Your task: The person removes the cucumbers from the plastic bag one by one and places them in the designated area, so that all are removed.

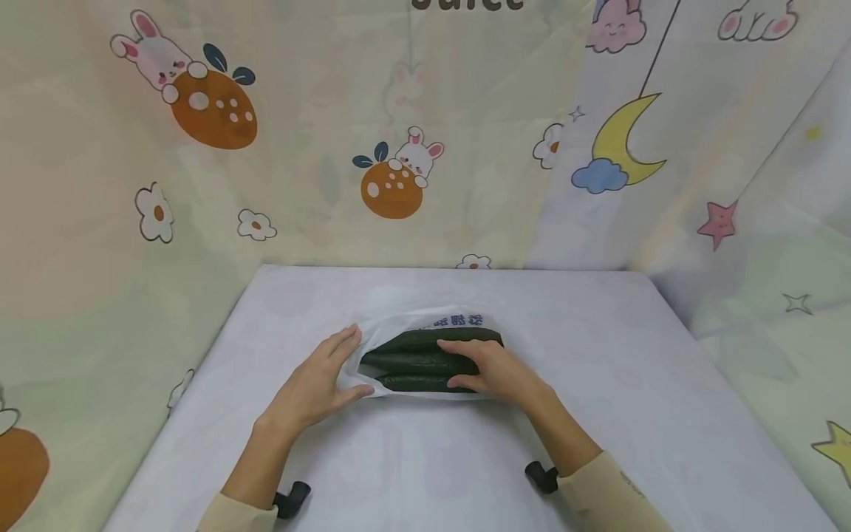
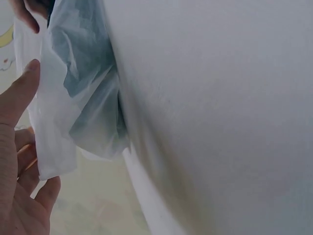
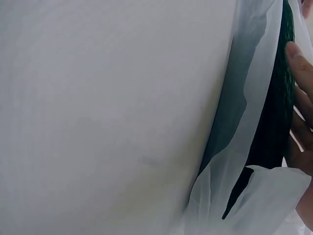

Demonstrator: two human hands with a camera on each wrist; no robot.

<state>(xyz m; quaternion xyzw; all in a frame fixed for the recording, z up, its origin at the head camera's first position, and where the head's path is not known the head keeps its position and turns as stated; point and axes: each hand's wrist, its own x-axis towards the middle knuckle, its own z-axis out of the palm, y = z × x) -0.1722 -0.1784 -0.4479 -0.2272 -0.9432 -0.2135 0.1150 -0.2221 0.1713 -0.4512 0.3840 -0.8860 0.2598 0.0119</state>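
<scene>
At nine o'clock on a white plastic bag (image 1: pixel 402 320), the person's left hand (image 1: pixel 315 380) spreads wide, thumb and fingers against its edge. In the bag's mouth, on the white table (image 1: pixel 405 458) before me, three dark green cucumbers (image 1: pixel 419 363) lie side by side, blue lettering (image 1: pixel 459 321) toward one o'clock. At three o'clock the right hand (image 1: pixel 499 373) touches them, thumb and finger apart; whether it grips, I cannot tell.

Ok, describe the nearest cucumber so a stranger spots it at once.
On the white table lies a white bag with blue print. Three dark green cucumbers show in its opening. The nearest cucumber lies along the bag's near rim, the others beyond it.
</scene>
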